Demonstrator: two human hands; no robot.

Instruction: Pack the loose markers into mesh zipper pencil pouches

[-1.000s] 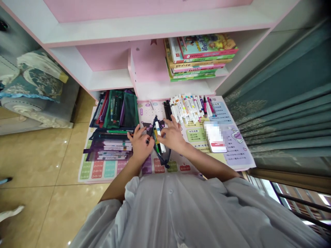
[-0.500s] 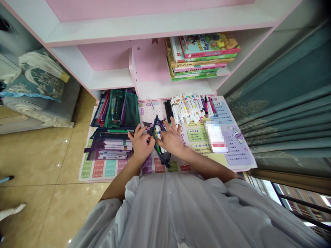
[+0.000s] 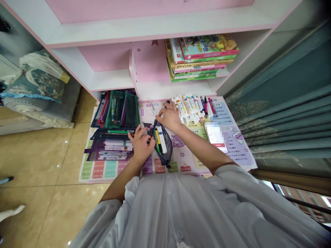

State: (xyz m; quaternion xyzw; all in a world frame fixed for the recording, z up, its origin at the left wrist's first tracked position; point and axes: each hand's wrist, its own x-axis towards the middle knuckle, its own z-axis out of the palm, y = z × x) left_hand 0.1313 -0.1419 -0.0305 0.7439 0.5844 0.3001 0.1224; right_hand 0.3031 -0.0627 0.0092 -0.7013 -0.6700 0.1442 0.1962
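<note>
A dark blue zip pencil pouch [image 3: 169, 155] lies unzipped on the desk in front of me, with white, yellow, green and black pens [image 3: 160, 139] inside. My left hand [image 3: 141, 142] pinches the left edge of the pouch between thumb and fingers. Just beyond the pouch, my right hand [image 3: 170, 117] is over the black markers [image 3: 168, 101], its fingers apart and mostly covering them. Right of that hand lies a heap of white markers [image 3: 190, 108], with pink and purple pens at its right end.
Green and purple mesh pouches [image 3: 131, 110] with pens lie at the left, in front of a purple pouch of white markers [image 3: 113, 150]. A phone [image 3: 216, 137] rests on the printed desk mat [image 3: 103, 175]. Books [image 3: 201, 65] are stacked on the pink-and-white shelf [image 3: 155, 36].
My right hand has left the pouch and moved forward to the black markers. The pouch mouth now shows wider, with its pens uncovered. My left hand stays at the pouch edge.
</note>
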